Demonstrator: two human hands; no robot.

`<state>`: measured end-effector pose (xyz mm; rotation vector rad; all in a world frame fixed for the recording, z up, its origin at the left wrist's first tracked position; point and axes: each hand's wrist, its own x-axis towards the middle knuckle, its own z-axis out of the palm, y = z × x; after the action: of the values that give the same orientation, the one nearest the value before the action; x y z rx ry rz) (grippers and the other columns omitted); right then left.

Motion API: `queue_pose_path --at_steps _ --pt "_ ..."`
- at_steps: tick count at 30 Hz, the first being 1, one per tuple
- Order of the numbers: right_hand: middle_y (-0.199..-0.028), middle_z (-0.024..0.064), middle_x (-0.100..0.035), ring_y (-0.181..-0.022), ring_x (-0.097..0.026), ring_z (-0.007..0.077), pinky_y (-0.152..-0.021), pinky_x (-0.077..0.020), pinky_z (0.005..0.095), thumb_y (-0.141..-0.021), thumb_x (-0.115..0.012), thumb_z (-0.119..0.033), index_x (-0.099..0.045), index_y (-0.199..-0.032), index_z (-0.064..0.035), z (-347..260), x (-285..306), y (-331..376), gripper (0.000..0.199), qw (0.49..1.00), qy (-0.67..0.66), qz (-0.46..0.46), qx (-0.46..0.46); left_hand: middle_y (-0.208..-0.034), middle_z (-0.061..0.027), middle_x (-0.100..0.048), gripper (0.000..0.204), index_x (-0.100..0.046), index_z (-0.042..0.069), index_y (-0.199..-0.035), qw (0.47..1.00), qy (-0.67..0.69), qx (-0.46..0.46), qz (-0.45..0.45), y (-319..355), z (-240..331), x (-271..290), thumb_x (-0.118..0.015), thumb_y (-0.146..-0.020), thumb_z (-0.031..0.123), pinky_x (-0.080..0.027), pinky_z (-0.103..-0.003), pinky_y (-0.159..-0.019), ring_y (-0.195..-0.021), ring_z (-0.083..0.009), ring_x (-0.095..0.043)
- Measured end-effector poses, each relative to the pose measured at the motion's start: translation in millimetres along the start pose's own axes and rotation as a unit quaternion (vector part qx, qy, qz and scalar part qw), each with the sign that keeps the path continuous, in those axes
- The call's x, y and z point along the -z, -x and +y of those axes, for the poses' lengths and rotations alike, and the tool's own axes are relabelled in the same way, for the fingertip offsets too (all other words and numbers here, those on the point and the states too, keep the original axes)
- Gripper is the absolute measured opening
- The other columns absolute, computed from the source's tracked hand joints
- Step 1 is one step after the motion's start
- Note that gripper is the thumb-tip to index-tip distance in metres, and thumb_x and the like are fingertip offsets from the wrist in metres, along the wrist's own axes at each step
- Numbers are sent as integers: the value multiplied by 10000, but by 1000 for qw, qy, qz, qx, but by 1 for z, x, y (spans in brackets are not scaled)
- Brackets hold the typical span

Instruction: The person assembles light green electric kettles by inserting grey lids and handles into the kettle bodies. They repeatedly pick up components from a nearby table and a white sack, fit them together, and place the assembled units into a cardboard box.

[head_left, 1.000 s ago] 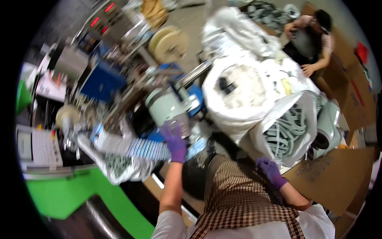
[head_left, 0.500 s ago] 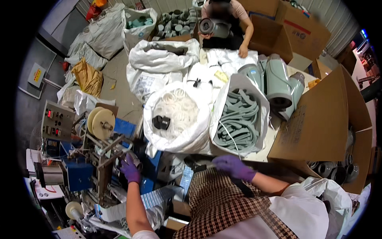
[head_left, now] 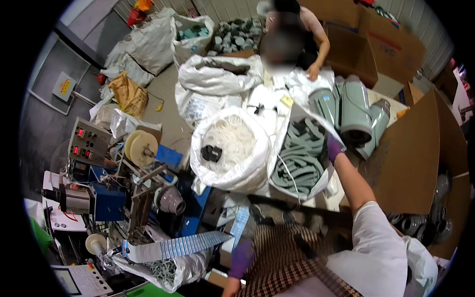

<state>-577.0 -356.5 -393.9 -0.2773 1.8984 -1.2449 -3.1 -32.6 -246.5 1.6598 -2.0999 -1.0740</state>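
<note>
My left hand [head_left: 241, 259], in a purple glove, is low in front of the checked apron, beside the end of a blue-and-white printed strip [head_left: 188, 246]. Its fingers are smeared, so their grip is unclear. My right hand [head_left: 334, 148], also purple-gloved, reaches forward to the right rim of a white sack [head_left: 324, 184] full of curved grey handles [head_left: 300, 148]. The bag edge partly hides those fingers. To the left, a grey rounded plastic part [head_left: 171, 200] sits in a machine [head_left: 113, 202] with a cream spool [head_left: 141, 148]; neither hand touches it.
A white sack [head_left: 199, 168] of pale rings stands mid-table, with a black piece on top. Large grey housings [head_left: 355, 111] lie beyond my right hand. An open cardboard box [head_left: 405, 148] stands at right. Across the table, another person's hand [head_left: 313, 71] rests near white bags.
My left hand has left the grey part at the machine and come back toward the apron. My right hand has moved from the apron forward to the sack's right rim. The view has shifted.
</note>
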Motion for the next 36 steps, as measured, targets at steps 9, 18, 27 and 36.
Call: queue_pose_path --at_steps 9,18,27,36 --pt "-1105 151 -657 -985 -626 263 -890 -489 390 -992 -493 -346 -572 -1272 -55 -32 -48 29 411 994 -65 -75 -45 -1074 -230 -673 296 -648 9 -1133 1000 7 -29 9 24 4 13 -588 -900 179 -513 -451 -878 -987 -405 -638" --pt "-535 42 -534 -479 -542 218 -510 -435 407 -940 -602 -265 -644 -925 -102 -113 -45 366 169 645 327 -176 668 -1253 -171 -617 394 -520 -38 -1343 799 578 29 162 -64 99 58 -545 -993 142 -427 -385 -1073 -1160 -256 -606" --pt "-741 64 -575 -758 -611 245 -940 -482 438 -825 -730 -262 -585 -1214 -82 -108 15 461 453 536 244 -398 703 -767 -23 -589 479 -456 -33 -1392 745 665 5 -48 -97 191 90 -534 -972 184 -441 -221 -550 -615 -57 -551" --pt "-966 132 -697 -885 -648 282 -825 -505 374 -810 -734 -249 -711 -1090 -56 -117 50 428 340 742 316 -406 430 -693 1 -507 525 -403 -38 -1435 786 588 -19 -191 -78 209 90 -529 -974 180 -492 -219 -613 -562 -95 -507"
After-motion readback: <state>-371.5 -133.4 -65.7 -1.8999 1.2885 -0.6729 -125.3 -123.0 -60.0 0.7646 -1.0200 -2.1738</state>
